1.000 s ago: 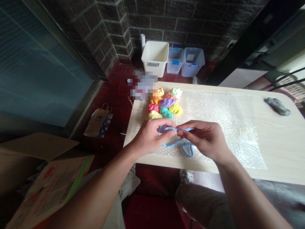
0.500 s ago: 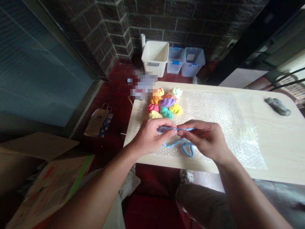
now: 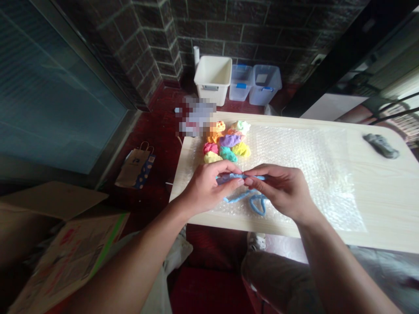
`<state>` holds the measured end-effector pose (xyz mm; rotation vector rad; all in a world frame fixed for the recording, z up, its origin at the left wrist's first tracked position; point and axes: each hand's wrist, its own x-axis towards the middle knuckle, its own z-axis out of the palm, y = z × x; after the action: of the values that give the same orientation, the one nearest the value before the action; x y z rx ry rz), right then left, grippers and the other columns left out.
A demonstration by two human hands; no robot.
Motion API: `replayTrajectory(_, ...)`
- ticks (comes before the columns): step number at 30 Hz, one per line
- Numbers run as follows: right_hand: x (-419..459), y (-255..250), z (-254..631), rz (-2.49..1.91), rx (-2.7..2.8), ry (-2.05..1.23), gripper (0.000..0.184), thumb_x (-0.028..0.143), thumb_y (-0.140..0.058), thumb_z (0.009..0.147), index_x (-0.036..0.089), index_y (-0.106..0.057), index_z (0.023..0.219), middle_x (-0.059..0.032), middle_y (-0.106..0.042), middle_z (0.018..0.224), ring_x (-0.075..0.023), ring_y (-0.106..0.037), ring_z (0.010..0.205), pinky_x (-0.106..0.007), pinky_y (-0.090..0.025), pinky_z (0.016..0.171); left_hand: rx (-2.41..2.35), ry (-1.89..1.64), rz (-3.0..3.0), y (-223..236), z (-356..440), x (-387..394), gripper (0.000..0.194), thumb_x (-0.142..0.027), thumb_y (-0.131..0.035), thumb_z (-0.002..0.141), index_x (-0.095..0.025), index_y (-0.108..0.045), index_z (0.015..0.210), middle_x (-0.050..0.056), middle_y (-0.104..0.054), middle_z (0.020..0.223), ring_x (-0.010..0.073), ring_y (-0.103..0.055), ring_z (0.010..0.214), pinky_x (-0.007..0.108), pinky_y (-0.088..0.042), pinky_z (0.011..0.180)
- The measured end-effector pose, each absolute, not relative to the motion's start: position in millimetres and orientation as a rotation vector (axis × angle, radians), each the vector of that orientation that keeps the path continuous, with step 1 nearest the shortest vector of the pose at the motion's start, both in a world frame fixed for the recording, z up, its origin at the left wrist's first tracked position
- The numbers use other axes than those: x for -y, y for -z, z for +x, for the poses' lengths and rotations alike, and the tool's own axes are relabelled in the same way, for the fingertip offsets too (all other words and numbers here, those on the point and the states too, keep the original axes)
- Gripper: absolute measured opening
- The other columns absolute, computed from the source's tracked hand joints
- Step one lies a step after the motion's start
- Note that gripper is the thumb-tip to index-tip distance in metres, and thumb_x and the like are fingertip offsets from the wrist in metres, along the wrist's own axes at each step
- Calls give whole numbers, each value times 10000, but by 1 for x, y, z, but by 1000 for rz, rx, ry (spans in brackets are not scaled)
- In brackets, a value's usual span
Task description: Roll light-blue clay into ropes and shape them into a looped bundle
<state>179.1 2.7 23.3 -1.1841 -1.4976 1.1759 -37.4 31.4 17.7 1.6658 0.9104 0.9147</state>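
My left hand (image 3: 212,185) and my right hand (image 3: 279,185) meet fingertip to fingertip over the table's near part. Between them they pinch a piece of blue modelling clay (image 3: 225,178), whose thin end shows at the right fingers. Below the hands, a straight blue clay strand (image 3: 240,197) and a looped blue clay strand (image 3: 258,205) lie on bubble wrap (image 3: 294,161). Just beyond my left hand sit several soft lumps of coloured clay, among them a purple lump (image 3: 230,140), a green lump (image 3: 228,154) and a yellow lump (image 3: 241,149).
A grey lump (image 3: 381,146) rests on the right part of the wooden table (image 3: 386,196). Behind the table stand a white bin (image 3: 214,76) and two clear plastic boxes. A paper bag (image 3: 134,163) and an open cardboard box (image 3: 65,244) are on the left.
The fingertips have shifted slightly around the blue clay, and a bit more of it shows by my left fingers. Everything on the table stays where it was.
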Motion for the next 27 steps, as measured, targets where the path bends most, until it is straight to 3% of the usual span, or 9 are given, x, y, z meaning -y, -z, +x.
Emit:
replayTrajectory(5, -2, -23, 180, -1217, 1513, -1154, 184, 368, -848, 893, 213, -850, 991, -80, -845, 924, -216, -781, 793, -311, -645, 699, -886, -893, 1669, -16, -37, -31, 126, -256, -721, 949, -161, -718, 1033, 47, -770, 1004, 160, -722, 935, 250, -557, 837)
replayTrajectory(9, -3, -25, 178, -1186, 1493, -1152, 212, 359, -866, 876, 216, -846, 1031, -87, -847, 989, -232, -797, 870, -328, -662, 769, -861, -857, 1628, -18, -37, -33, 183, -314, -716, 961, -159, -721, 1058, 68, -777, 1034, 183, -732, 962, 274, -571, 855)
replayTrajectory(14, -3, -25, 177, -1195, 1471, -1223, 258, 369, -885, 853, 210, -849, 1053, -91, -855, 990, -233, -808, 842, -325, -675, 748, -871, -901, 1677, -20, -37, -35, 110, -248, -707, 956, -158, -763, 985, 54, -800, 972, 173, -740, 902, 265, -575, 827)
replayTrajectory(19, -3, -23, 178, -1225, 1457, -1211, 204, 371, -890, 845, 218, -869, 978, -72, -859, 889, -212, -799, 736, -293, -662, 663, -893, -902, 1697, -21, -37, -34, 80, -219, -702, 955, -159, -756, 954, 48, -797, 950, 166, -737, 891, 260, -573, 826)
replayTrajectory(24, -3, -23, 179, -1204, 1450, -1174, 152, 336, -881, 857, 222, -863, 955, -67, -853, 888, -210, -795, 772, -287, -652, 691, -883, -872, 1652, -20, -36, -33, 221, -304, -768, 920, -164, -717, 1083, 77, -779, 1077, 190, -737, 1002, 271, -573, 882)
replayTrajectory(27, -3, -23, 179, -1189, 1447, -1186, 136, 311, -874, 868, 225, -857, 972, -62, -847, 908, -196, -784, 787, -274, -638, 702, -894, -878, 1683, -18, -37, -33, 165, -270, -760, 923, -163, -735, 1045, 64, -788, 1045, 181, -737, 976, 262, -567, 874)
